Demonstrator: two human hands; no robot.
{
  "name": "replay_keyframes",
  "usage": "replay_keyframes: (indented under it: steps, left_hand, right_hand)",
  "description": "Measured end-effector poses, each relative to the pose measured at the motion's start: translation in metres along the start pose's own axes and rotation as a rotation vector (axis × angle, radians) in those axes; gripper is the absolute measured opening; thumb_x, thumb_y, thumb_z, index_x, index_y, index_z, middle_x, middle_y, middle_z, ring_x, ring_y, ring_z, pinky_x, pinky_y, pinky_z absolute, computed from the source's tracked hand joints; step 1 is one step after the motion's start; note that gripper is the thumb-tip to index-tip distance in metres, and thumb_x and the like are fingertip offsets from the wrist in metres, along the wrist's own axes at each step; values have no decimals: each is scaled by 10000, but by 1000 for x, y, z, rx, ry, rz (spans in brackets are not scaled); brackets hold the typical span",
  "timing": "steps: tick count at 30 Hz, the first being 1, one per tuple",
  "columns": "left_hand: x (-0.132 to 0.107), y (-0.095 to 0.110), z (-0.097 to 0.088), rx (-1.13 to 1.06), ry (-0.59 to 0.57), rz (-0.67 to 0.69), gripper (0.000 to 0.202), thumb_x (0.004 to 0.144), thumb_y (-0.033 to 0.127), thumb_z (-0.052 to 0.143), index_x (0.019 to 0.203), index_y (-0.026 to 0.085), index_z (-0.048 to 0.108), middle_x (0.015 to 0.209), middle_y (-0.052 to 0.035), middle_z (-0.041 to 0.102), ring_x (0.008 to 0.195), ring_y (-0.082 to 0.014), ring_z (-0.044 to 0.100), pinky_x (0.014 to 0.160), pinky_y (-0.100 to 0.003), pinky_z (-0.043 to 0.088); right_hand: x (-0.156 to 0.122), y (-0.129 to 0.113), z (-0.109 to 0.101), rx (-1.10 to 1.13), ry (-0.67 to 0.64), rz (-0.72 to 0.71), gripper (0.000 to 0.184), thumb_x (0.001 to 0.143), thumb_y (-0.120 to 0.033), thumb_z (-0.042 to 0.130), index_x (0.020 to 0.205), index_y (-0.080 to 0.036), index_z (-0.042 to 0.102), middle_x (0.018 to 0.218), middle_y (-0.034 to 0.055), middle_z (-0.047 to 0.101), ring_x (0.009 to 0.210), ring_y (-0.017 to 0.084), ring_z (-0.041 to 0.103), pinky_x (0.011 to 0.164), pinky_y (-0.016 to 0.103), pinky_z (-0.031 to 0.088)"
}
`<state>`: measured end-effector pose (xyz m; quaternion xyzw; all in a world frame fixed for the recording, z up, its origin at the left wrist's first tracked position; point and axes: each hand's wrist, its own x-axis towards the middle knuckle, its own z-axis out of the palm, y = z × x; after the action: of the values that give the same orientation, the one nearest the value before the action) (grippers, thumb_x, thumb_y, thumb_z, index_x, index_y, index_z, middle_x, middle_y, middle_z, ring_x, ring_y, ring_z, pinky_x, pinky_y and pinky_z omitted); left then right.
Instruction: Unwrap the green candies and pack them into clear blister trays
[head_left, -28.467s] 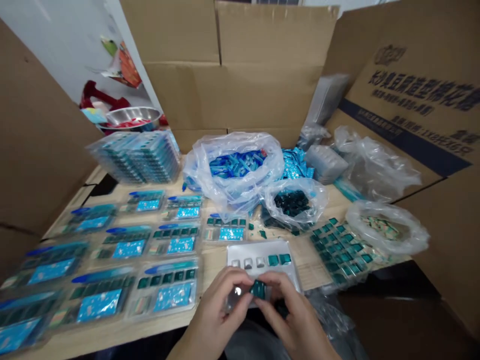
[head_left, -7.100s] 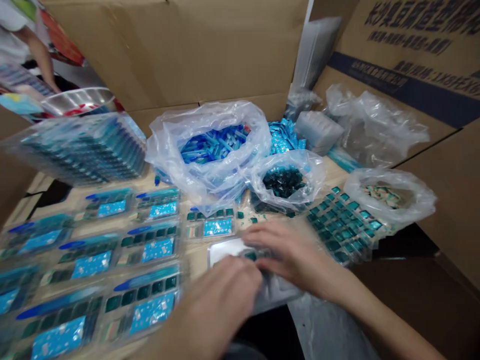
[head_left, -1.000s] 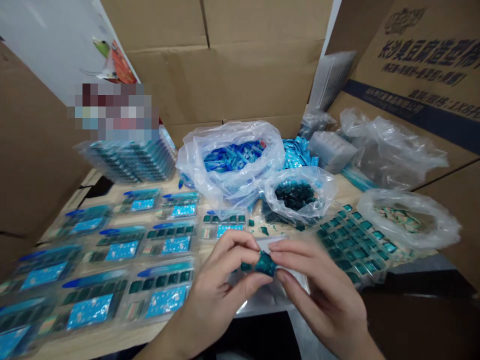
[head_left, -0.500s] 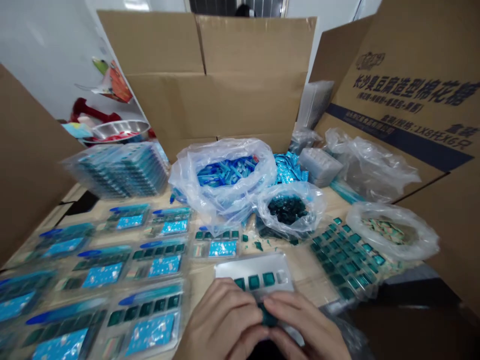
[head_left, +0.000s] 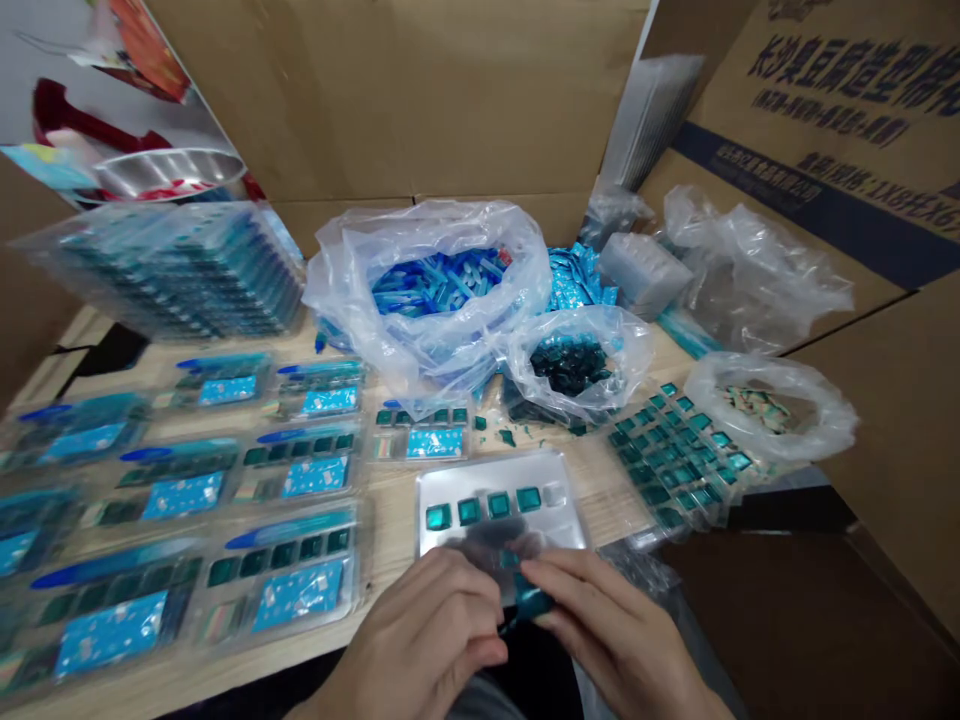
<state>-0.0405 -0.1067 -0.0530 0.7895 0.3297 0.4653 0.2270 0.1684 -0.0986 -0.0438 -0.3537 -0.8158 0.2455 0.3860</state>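
Tray (head_left: 571, 522) holds four teal squares (head_left: 484, 507) in row. I see left hand (head_left: 427, 645), right hand (head_left: 611, 635) both pinching teal piece (head_left: 529, 598). Bag (head_left: 639, 342) behind: more squares.

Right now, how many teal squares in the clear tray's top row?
4 teal squares, side by side from the clear tray's left end; rightmost slot looks empty. The tray's near part is hidden.

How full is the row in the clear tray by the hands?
Partly full: four green squares sit in the tray, and its rightmost slot is empty.
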Motion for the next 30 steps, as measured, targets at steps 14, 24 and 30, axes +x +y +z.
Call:
replay_keyframes:
  steps: [14, 24, 30]
  left_hand:
    - [96, -55, -9, 345, -185, -60, 164, 983, 151, 476, 938, 169, 632, 912, -40, 680, 865, -184, 649, 775, -303, 516]
    - [76, -38, -33, 350, -151, -186, 138, 997, 263, 490, 1062, 182, 582, 1011, -55, 638, 969, -210, 632, 830, -322, 488]
    - [29, 1, -39, 74, -674, -331, 67, 960, 266, 566, 967, 249, 631, 945, 11, 679, 838, -174, 650, 730, -254, 476]
  right_hand:
    - [46, 36, -30, -256, -178, 59, 239, 962, -156, 472, 995, -184, 707, 973, 110, 737, 849, 217, 728, 713, 322, 596]
    - [39, 41, -18, -405, -177, -17, 217, 961, -148, 496, 1010, -137, 708, 944, 146, 745, 808, 273, 697, 728, 456, 582]
    - [13, 44, -24, -227, -21, 101, 378, 953, -263, 579, 1328, -213, 572, 1267, 143, 635, 1174, 237, 632, 919, 372, 573]
